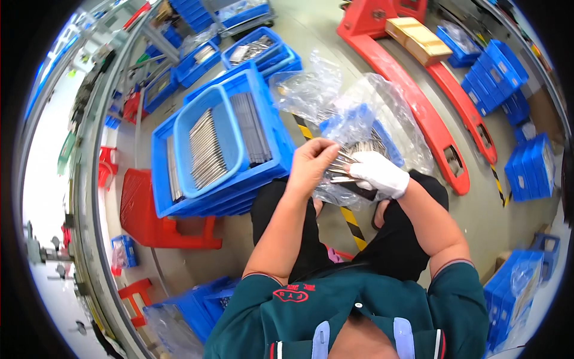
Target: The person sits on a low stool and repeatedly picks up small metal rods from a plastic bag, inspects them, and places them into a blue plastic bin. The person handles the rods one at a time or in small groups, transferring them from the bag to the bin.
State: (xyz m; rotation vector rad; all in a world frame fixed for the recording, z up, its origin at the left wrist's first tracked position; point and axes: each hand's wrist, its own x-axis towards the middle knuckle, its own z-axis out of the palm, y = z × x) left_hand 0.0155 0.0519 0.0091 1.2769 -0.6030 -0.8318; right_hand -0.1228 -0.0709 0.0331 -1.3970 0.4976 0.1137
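My bare left hand [312,163] is pinched at the tip of a slim silvery metal rod, close beside my right hand. A white glove covers my right hand [378,173], which is closed round several slim metal rods [341,170] that point to the left. Just beyond it, more metal rods [366,147] lie in a blue bin [390,145] partly wrapped in clear plastic [412,122]. To my left, a light-blue basket [234,122] holds a neat row of similar rods [206,149]. The exact shape of the rod ends is too small to tell.
The basket rests on a big blue crate [160,173] with dark grey strips [248,128] beside it. A red stool [146,209] stands at the left. A red pallet jack [412,93] bearing a cardboard box [418,39] is ahead right. Blue bins [532,167] are stacked far right.
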